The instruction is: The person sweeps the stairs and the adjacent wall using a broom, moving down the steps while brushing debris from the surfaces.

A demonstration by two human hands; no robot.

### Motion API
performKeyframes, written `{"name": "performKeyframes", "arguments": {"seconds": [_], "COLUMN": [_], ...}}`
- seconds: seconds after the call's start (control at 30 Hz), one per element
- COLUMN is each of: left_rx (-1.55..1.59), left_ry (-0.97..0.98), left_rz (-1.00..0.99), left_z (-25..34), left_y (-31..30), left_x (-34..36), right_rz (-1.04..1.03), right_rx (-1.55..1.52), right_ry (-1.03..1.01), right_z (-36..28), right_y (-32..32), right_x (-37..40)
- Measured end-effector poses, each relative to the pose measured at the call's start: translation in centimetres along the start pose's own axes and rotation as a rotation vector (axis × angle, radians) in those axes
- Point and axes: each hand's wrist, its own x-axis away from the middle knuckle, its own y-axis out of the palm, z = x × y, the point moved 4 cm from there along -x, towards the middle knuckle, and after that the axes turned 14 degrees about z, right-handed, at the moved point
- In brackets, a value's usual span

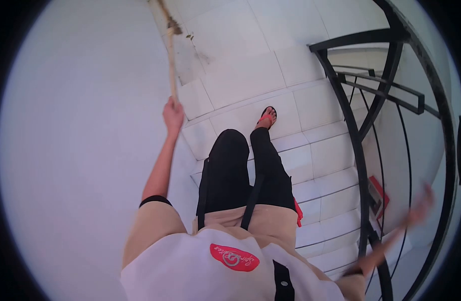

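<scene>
My left hand [173, 116] is wrapped round the lower end of a long pale wooden stick [172, 70], beside the white wall. The stick runs forward over the tiled floor, and a dark brown clump [174, 26] sits partway along it. Past the clump, the stick runs out of the top of the view. On the other side, my right hand [420, 206] is raised by the black metal railing [362, 165], with its fingers smeared by motion. No object shows in that hand.
White tiled steps [310, 160] lie below me, with my sandalled foot [268, 116] on one. A pale landing [240, 70] with dirt and small leaves [190, 37] is ahead. Behind the railing is a red object [378, 195]. A white wall [80, 130] rises at left.
</scene>
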Motion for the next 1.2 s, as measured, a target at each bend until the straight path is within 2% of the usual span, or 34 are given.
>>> {"name": "performKeyframes", "arguments": {"seconds": [0.03,0.07,0.1,0.13,0.17,0.2,0.27,0.3,0.33,0.37,0.43,0.5,0.53,0.57,0.63,0.7,0.73,0.77,0.8,0.83,0.87,0.93,1.0,1.07,1.13,1.2], "left_rx": [0.076,0.152,0.137,0.123,0.136,0.205,0.12,0.134,0.154,0.16,0.136,0.082,-0.024,-0.154,0.06,-0.242,-0.38,-0.435,-0.573,-0.469,-0.524,-0.61,-0.631,-0.662,-0.67,-0.684], "left_ry": [-0.027,-0.054,-0.049,-0.043,-0.053,-0.024,0.264,0.179,0.095,0.048,0.008,-0.084,-0.13,-0.076,-0.4,-0.04,0.014,-0.028,0.06,0.04,0.169,0.413,0.406,0.423,0.43,0.436], "left_rz": [0.018,0.034,0.006,-0.019,-0.081,-0.216,-0.062,-0.207,-0.354,-0.363,-0.329,-0.22,-0.161,-0.052,0.162,0.457,0.634,0.811,0.871,0.906,0.801,0.568,0.643,0.685,0.696,0.691], "left_z": [2.5,5.2,7.7,10.1,13.1,13.2,16.0,15.8,15.5,14.0,8.5,1.0,-2.7,-5.4,-9.5,-9.8,-9.9,-10.2,-8.6,-11.8,-11.8,-12.3,-11.9,-12.0,-12.3,-12.3], "left_y": [0.1,-0.1,0.1,-0.1,-0.6,0.5,-0.5,-1.8,-2.9,-4.3,-6.3,-9.0,-10.8,-13.1,-21.1,-31.7,-36.6,-40.7,-43.6,-45.8,-45.8,-45.1,-44.6,-44.4,-44.4,-44.6], "left_x": [1.1,2.4,3.7,5.3,7.2,9.5,13.1,13.7,14.0,14.4,14.9,15.3,15.1,14.4,9.3,4.1,2.1,0.7,0.5,0.9,1.1,1.4,-0.3,-0.8,-1.1,-0.8], "right_rz": [-0.281,-0.551,-0.763,-0.845,-0.978,-0.929,-0.76,-0.672,-0.671,-0.67,-0.812,-0.792,-0.783,-0.795,-0.818,-0.853,-0.856,-0.819,-0.839,-0.836,-0.817,-0.974,-1.228,-1.552,-1.736,-1.906], "right_rx": [-0.313,-0.623,-0.764,-1.174,-1.179,-1.225,-1.06,-0.973,-0.792,-0.607,-0.683,-1.052,-1.168,-1.035,-1.029,-1.117,-1.216,-1.183,-1.012,-0.845,-0.697,-0.686,-0.69,-0.851,-0.805,-0.726], "right_ry": [0.17,0.468,0.766,0.903,1.15,1.384,1.421,1.435,1.334,1.228,1.34,1.467,1.438,1.26,1.258,1.248,1.241,1.209,1.17,1.108,1.041,0.894,1.227,1.748,1.77,1.862], "right_z": [-6.7,-13.4,-20.2,-28.0,-32.5,-36.1,-36.9,-37.3,-36.2,-34.0,-30.5,-30.0,-31.2,-30.9,-32.4,-34.8,-37.1,-40.1,-39.6,-40.5,-40.8,-41.8,-47.9,-51.2,-54.0,-55.6], "right_y": [10.0,19.9,29.5,34.2,37.5,40.5,45.3,47.4,49.1,50.0,50.9,50.1,49.2,49.9,53.3,54.0,53.1,51.6,50.0,49.4,48.5,44.9,38.3,33.3,30.6,31.1], "right_x": [2.1,4.5,7.1,6.9,8.1,9.1,10.1,10.5,10.7,10.4,8.6,5.6,3.9,4.1,1.4,-0.1,-1.3,-1.5,-0.2,1.1,2.0,4.4,5.0,6.6,8.1,11.6]}}
